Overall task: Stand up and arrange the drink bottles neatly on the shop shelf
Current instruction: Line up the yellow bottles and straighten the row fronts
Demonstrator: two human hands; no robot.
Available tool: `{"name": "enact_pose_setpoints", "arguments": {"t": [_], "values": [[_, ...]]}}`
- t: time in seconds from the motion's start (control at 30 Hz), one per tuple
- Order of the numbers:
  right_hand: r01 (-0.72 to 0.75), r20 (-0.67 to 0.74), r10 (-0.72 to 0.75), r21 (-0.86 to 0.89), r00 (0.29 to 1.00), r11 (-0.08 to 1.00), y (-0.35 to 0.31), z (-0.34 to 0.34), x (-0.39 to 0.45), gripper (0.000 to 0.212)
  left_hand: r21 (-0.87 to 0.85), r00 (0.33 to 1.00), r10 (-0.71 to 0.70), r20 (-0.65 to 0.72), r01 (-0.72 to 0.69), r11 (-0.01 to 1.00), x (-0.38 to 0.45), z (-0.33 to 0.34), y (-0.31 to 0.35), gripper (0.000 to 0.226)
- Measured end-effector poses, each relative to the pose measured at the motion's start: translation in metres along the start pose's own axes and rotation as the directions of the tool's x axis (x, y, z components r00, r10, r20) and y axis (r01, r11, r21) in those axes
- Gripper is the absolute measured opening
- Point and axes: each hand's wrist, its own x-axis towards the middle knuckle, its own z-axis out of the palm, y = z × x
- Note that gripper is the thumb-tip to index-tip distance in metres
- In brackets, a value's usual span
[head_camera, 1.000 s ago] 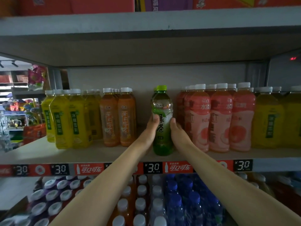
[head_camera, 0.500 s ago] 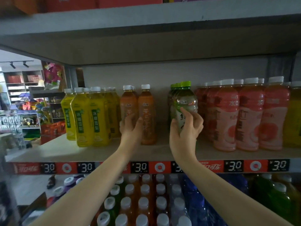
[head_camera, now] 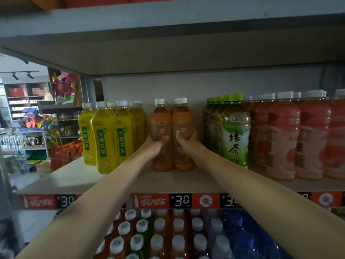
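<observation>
Head view: two orange-brown tea bottles are being held upright side by side, touching each other, near the middle of the shelf board (head_camera: 186,182). The left bottle (head_camera: 161,128) is being gripped by the left hand (head_camera: 155,146), thumb curled across its front at label height. The right bottle (head_camera: 182,126) is being gripped by the right hand (head_camera: 187,143), fingers wrapped round its right side, thumb on the front. Both bases are being kept on the board, set back from the front edge.

Just left of the pair, a block of yellow pear-drink bottles (head_camera: 110,137) is being shown standing upright, several rows deep, the front ones nearer the edge. To the right, across a clear gap, green tea bottles (head_camera: 235,135) with green caps are being shown in a file running back. Beside those, touching or nearly so, pink-labelled bottles (head_camera: 283,139) with white caps are being seen filling the right end.

Along the front edge a red and black price strip (head_camera: 179,200) is being displayed, marked 3.0. Below it, capped bottles on the lower shelf (head_camera: 158,238) are being seen from above, with blue-capped ones to the right. Both forearms are being extended from the bottom corners.
</observation>
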Motion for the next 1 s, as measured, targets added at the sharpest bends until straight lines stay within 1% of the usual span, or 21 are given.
{"name": "enact_pose_setpoints", "arguments": {"t": [0.07,0.2,0.33,0.43,0.53,0.6,0.7,0.77,0.9,0.97,1.0], "values": [[0.013,0.034,-0.014,0.037,0.999,0.999,0.005,-0.002,0.009,0.087,0.014,0.999,-0.004,0.048,0.003,1.000,0.004,-0.004,-0.001,0.064],[0.042,0.121,-0.056,0.111,0.991,0.993,0.014,-0.007,0.015,0.084,0.005,0.996,-0.009,0.090,0.009,1.000,0.009,-0.009,-0.005,0.073],[0.054,0.131,-0.072,0.136,0.989,0.989,0.018,-0.005,0.019,0.084,0.016,0.991,0.014,0.133,-0.016,1.000,0.017,-0.014,-0.009,0.077],[0.046,0.113,-0.062,0.138,0.992,0.989,0.020,-0.003,0.021,0.083,0.052,0.990,0.033,0.140,-0.040,0.998,0.021,-0.018,-0.010,0.073],[0.043,0.115,-0.059,0.143,0.992,0.989,0.021,0.000,0.022,0.080,0.076,0.987,0.078,0.137,-0.089,0.993,0.021,-0.021,-0.011,0.057],[0.046,0.124,-0.064,0.143,0.990,0.989,0.022,0.000,0.022,0.079,0.079,0.987,0.093,0.134,-0.104,0.991,0.023,-0.022,-0.012,0.055],[0.059,0.135,-0.075,0.119,0.988,0.991,0.024,0.000,0.022,0.077,0.079,0.992,0.055,0.109,-0.064,0.995,0.025,-0.024,-0.014,0.069],[0.071,0.128,-0.083,0.090,0.988,0.993,0.026,-0.001,0.021,0.077,0.070,0.993,0.042,0.108,-0.050,0.996,0.025,-0.023,-0.015,0.074],[0.083,0.100,-0.085,0.026,0.991,0.996,0.026,0.000,0.018,0.079,0.049,0.995,0.063,0.076,-0.067,0.997,0.017,-0.018,-0.015,0.072],[0.116,0.074,-0.112,-0.056,0.991,0.992,0.022,-0.002,0.014,0.080,0.088,0.995,0.087,0.045,-0.091,0.992,0.012,-0.017,-0.015,0.071],[0.156,0.053,-0.152,-0.089,0.987,0.984,0.019,-0.002,0.011,0.081,0.126,0.994,0.102,0.033,-0.105,0.986,0.010,-0.019,-0.014,0.070]]}}
